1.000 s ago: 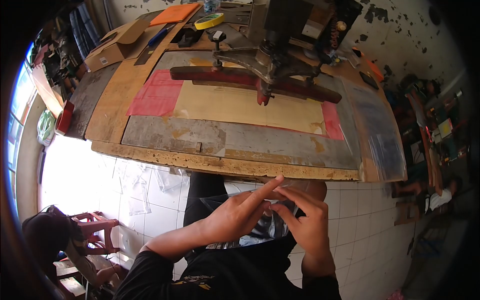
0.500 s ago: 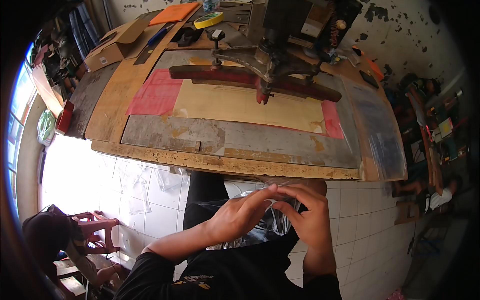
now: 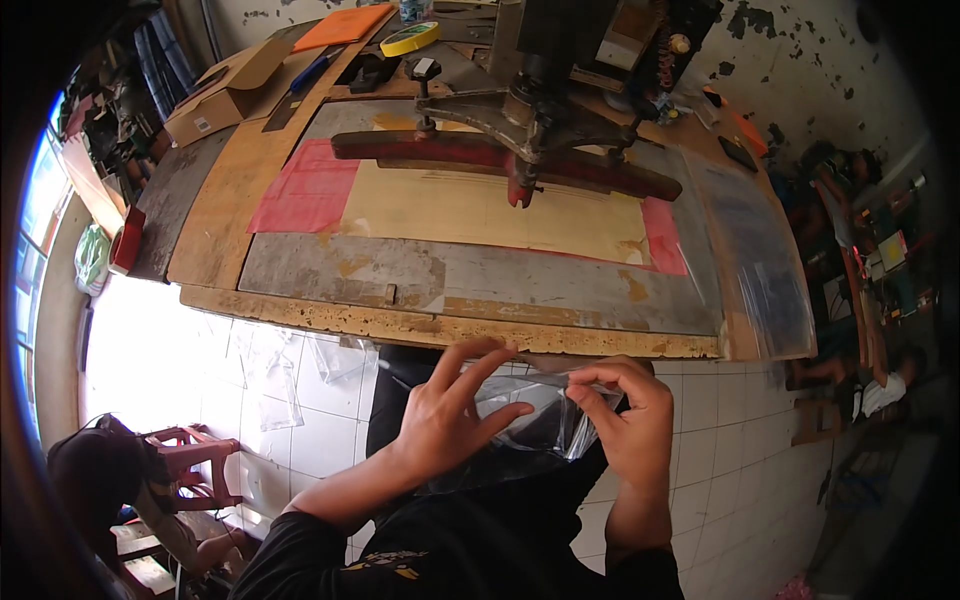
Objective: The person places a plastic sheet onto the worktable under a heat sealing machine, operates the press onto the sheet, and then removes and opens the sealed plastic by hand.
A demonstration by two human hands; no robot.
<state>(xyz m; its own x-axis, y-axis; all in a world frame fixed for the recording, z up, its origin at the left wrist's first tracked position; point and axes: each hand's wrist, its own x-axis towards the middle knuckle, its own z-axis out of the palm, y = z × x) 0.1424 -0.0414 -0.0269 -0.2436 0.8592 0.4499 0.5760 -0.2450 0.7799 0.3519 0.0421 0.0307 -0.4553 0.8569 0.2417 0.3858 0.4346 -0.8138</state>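
A sheet of clear plastic (image 3: 540,412), perhaps a bag, lies over my lap below the table's front edge. My right hand (image 3: 632,410) pinches its upper right part between thumb and fingers. My left hand (image 3: 448,412) is at the plastic's left side with thumb and fingers spread apart, gripping nothing. Whether the left fingertips touch the plastic I cannot tell. Past both hands stands the worktable, with a press head with a red-edged bar (image 3: 510,165) over a cream sheet (image 3: 480,210) that has pink ends.
The wooden table edge (image 3: 450,328) runs just beyond my hands. Plastic film (image 3: 755,260) covers the table's right end. At the back are a cardboard box (image 3: 225,95) and yellow tape (image 3: 410,40). Plastic pieces (image 3: 268,380) lie on the floor; a person (image 3: 110,490) sits at lower left.
My hands, close together before, have come apart. My left hand has moved left and its fingers have spread; my right hand keeps near the plastic's right side.
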